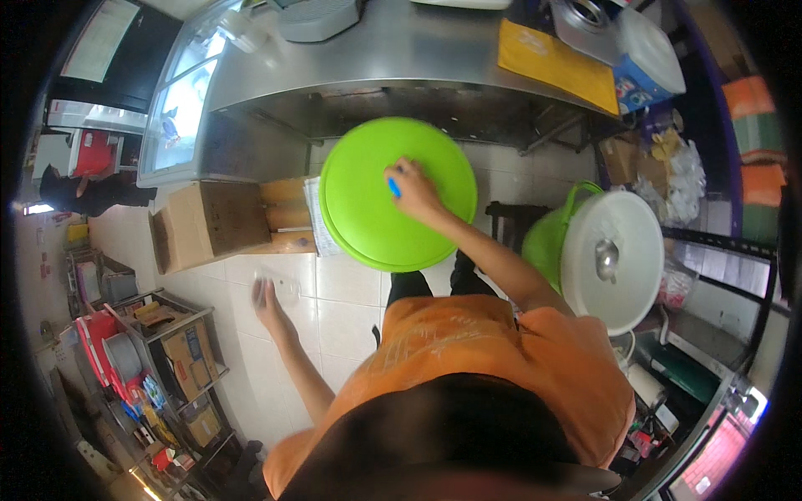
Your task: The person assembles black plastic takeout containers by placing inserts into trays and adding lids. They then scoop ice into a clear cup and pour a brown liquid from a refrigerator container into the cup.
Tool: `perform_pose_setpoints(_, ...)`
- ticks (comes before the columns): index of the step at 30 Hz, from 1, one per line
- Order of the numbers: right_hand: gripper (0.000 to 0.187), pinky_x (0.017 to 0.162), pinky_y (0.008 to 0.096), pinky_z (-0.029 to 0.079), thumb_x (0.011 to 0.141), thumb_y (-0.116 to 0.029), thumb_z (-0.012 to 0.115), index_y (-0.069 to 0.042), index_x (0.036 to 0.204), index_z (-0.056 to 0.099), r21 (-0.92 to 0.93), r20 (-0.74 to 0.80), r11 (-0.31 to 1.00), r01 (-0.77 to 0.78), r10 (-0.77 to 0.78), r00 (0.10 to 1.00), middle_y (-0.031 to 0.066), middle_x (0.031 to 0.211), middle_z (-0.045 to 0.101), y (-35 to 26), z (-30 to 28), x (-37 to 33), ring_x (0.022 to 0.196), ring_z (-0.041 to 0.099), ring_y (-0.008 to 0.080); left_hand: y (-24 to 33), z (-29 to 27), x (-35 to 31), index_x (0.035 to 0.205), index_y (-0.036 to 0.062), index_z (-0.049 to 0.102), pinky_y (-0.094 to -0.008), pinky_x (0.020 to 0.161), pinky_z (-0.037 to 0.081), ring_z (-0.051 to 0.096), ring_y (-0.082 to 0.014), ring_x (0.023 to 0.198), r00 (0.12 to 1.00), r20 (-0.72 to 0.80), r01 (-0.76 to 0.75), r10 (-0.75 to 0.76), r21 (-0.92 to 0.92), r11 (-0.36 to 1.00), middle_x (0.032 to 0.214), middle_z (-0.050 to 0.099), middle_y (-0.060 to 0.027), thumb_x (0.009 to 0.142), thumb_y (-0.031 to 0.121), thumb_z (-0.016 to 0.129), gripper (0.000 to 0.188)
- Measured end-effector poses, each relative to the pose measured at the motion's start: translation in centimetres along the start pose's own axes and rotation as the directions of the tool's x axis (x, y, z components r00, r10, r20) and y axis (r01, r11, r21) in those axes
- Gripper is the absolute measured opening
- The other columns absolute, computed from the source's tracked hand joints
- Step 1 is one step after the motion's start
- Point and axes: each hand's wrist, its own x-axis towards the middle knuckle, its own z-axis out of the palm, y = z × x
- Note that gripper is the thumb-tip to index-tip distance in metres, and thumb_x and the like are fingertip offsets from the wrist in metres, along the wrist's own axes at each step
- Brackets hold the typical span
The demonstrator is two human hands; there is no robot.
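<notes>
Standing at the far side, a steel bench (393, 54) is seen. In front of it, in the middle, a round bright green lid (380, 225) is placed. At its right, a white tub (622, 305) is set beside a green bucket (543, 242); at its left, a cardboard box (230, 219) is found. On the right end of the bench, a flat yellow packet (555, 68) is laid. The left hand (266, 305) is stretched out to the left; because of blur, its grip cannot be told. The right hand (413, 192) is kept narrow over the lid. Inside the white tub, a shiny metal scoop (607, 259) is seen. By the right hand, a small blue thing (393, 187) is held.
</notes>
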Motion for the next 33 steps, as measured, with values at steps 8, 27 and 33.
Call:
perform_pose_setpoints(8,0.044,0.095,0.0509,0.045,0.072,0.005,0.062,-0.010,0.114,0.060,-0.207,0.396,0.974,0.095,-0.005,0.918,0.0162,0.129,0.043,6.5,26.4,5.1,0.120,0.043,0.0390,-3.0,-14.1,-3.1,0.134,-0.0116,0.040,-0.0312,0.101,0.036,0.047,-0.0191,0.115,0.941,-0.231,0.307,-0.246,0.284,0.908,0.126,0.051,-0.0151,0.096,0.024,0.056,0.054)
perform_pose_setpoints(27,0.027,0.084,0.0472,0.047,0.078,-0.002,0.057,-0.004,0.105,0.058,-0.014,-0.793,0.604,-0.797,0.479,0.377,0.0162,0.103,0.058,18.5,-19.5,-24.4,0.099,0.056,0.0363,-1.1,19.7,-3.9,0.136,0.0052,0.034,-0.0384,0.107,0.036,0.049,-0.0259,0.123,0.642,0.760,-0.068,-0.096,0.182,0.981,0.130,0.051,-0.0163,0.078,0.003,0.074,0.071)
perform_pose_setpoints(33,0.020,0.086,0.0449,0.049,0.078,-0.013,0.061,-0.004,0.095,0.066,-0.415,-0.456,0.256,-0.873,0.772,0.443,0.0169,0.103,0.062,30.1,-21.0,-37.0,0.102,0.060,0.0336,-0.3,29.7,-12.6,0.134,0.0044,0.040,-0.0382,0.104,0.041,0.053,-0.0255,0.119,0.263,0.963,-0.313,0.068,0.018,0.950,0.124,0.055,-0.0152,0.062,0.011,0.089,0.087)
